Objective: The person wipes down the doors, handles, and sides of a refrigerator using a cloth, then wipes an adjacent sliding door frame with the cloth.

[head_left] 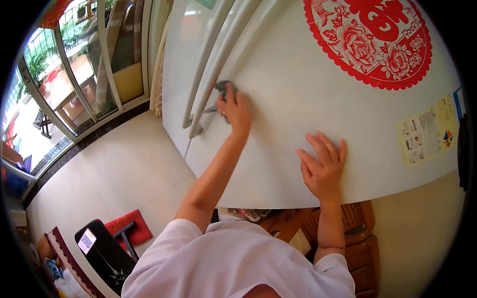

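My left hand presses a dark grey cloth against the white refrigerator door, just right of the long vertical handles. Part of the cloth sticks out beyond the fingers toward the handle. My right hand lies on the door lower down and to the right, fingers spread, holding nothing. Above it, a round red paper decoration with flowers is stuck to the door. A yellow label is on the door's right side.
Sliding glass doors stand at the upper left, with plants and a table beyond. A black padded seat and a red mat are at the lower left. Wooden furniture is behind my right arm.
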The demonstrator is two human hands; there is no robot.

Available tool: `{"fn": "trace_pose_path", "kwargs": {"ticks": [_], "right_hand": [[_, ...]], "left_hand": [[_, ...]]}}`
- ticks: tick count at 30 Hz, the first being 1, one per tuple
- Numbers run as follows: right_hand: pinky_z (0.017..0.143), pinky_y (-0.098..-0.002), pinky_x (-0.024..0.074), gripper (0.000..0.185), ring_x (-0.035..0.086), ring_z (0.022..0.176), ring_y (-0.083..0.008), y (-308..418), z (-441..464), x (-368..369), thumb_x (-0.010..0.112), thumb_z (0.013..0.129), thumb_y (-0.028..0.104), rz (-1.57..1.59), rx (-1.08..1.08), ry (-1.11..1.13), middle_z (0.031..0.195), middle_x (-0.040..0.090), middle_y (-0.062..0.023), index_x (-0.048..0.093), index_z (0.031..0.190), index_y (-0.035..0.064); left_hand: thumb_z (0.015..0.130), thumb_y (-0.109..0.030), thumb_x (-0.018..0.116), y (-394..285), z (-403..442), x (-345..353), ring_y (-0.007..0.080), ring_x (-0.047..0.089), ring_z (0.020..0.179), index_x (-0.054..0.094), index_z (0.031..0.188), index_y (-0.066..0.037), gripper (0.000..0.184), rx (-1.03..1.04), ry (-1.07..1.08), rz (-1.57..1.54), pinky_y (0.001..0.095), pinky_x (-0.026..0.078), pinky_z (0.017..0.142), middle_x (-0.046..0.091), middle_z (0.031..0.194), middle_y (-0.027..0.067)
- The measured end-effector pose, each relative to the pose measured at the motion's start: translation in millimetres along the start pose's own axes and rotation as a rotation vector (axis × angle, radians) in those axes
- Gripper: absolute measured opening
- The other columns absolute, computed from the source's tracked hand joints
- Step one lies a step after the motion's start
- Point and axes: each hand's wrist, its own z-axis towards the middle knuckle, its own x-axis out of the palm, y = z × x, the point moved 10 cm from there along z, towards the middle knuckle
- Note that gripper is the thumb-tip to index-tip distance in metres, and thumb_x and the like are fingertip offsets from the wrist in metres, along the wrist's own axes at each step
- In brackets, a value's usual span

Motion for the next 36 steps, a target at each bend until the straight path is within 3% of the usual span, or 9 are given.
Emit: {"fn": "trace_pose_path", "kwargs": {"ticks": [1,4,11,18,24,29,31,33,36], "right_hand": [[0.106,-0.0575,0.0278,0.024,0.052,0.121,-0.0237,0,0,2,0.068,0.074,0.008,-0.005,0.006,0.007,0.126,0.060,-0.0011,0.071,0.095,0.0184],[0.105,-0.0559,0.0288,0.023,0.053,0.119,-0.0224,0,1,2,0.068,0.073,0.009,-0.010,0.020,0.004,0.125,0.060,-0.0006,0.071,0.093,0.0189],[0.103,-0.0508,0.0323,0.022,0.055,0.115,-0.0199,0,5,-1,0.068,0.072,0.007,0.014,0.044,-0.015,0.120,0.062,-0.0004,0.072,0.090,0.0178],[0.094,-0.0459,0.0422,0.024,0.056,0.111,-0.0227,-2,-4,-21,0.069,0.071,0.005,0.178,0.010,-0.081,0.117,0.063,-0.0029,0.072,0.092,0.0167],[0.087,-0.0413,0.0477,0.024,0.059,0.103,-0.0252,-7,-27,-64,0.065,0.072,0.003,0.219,-0.045,-0.318,0.107,0.067,-0.0051,0.072,0.092,0.0125],[0.082,-0.0381,0.0505,0.025,0.061,0.097,-0.0259,-17,-39,-89,0.064,0.070,0.003,0.203,0.006,-0.460,0.103,0.068,-0.0048,0.073,0.092,0.0125],[0.081,-0.0379,0.0512,0.026,0.061,0.097,-0.0258,-18,-44,-96,0.064,0.070,0.003,0.193,0.013,-0.450,0.104,0.068,-0.0049,0.073,0.092,0.0123],[0.078,-0.0374,0.0530,0.026,0.061,0.095,-0.0254,-19,-54,-102,0.064,0.069,0.003,0.175,0.022,-0.429,0.103,0.068,-0.0053,0.073,0.092,0.0116],[0.076,-0.0361,0.0533,0.027,0.061,0.093,-0.0255,-24,-71,-110,0.064,0.067,0.000,0.200,0.053,-0.459,0.101,0.068,-0.0054,0.073,0.091,0.0113]], "left_hand": [[0.094,-0.039,0.052,-42,-16,7,0.0422,0.029,0.124,0.050,0.139,-0.014,0.052,0.294,0.020,0.121,0.0534,0.024,0.105,0.032,0.139,0.0209],[0.094,-0.034,0.055,-120,-30,14,0.0425,0.029,0.125,0.049,0.137,-0.004,0.053,0.546,0.051,0.120,0.0524,0.026,0.104,0.031,0.139,0.0235],[0.094,-0.044,0.051,-220,-11,34,0.0463,0.032,0.125,0.050,0.136,-0.006,0.057,0.684,-0.059,0.173,0.0561,0.030,0.103,0.034,0.138,0.0212],[0.093,-0.033,0.055,-170,-7,22,0.0436,0.035,0.122,0.048,0.138,-0.005,0.053,0.738,-0.088,0.262,0.0525,0.031,0.102,0.038,0.134,0.0256],[0.086,-0.019,0.061,-111,-141,6,0.0389,0.040,0.107,0.051,0.135,-0.003,0.053,0.841,0.351,0.299,0.0498,0.029,0.100,0.039,0.126,0.0222],[0.077,-0.014,0.067,-128,-244,17,0.0372,0.042,0.104,0.057,0.129,-0.008,0.053,1.358,0.501,0.194,0.0494,0.034,0.093,0.042,0.116,0.0218],[0.078,-0.013,0.065,-151,-210,23,0.0382,0.042,0.102,0.058,0.129,-0.010,0.051,1.284,0.286,0.279,0.0502,0.034,0.092,0.042,0.113,0.0224],[0.084,-0.013,0.060,-161,-142,29,0.0388,0.037,0.107,0.053,0.135,-0.008,0.052,0.882,0.163,0.293,0.0496,0.028,0.098,0.040,0.119,0.0242],[0.088,-0.013,0.057,-186,-130,23,0.0369,0.034,0.110,0.052,0.136,-0.004,0.049,0.921,0.014,0.172,0.0476,0.027,0.100,0.035,0.133,0.0220]]}}
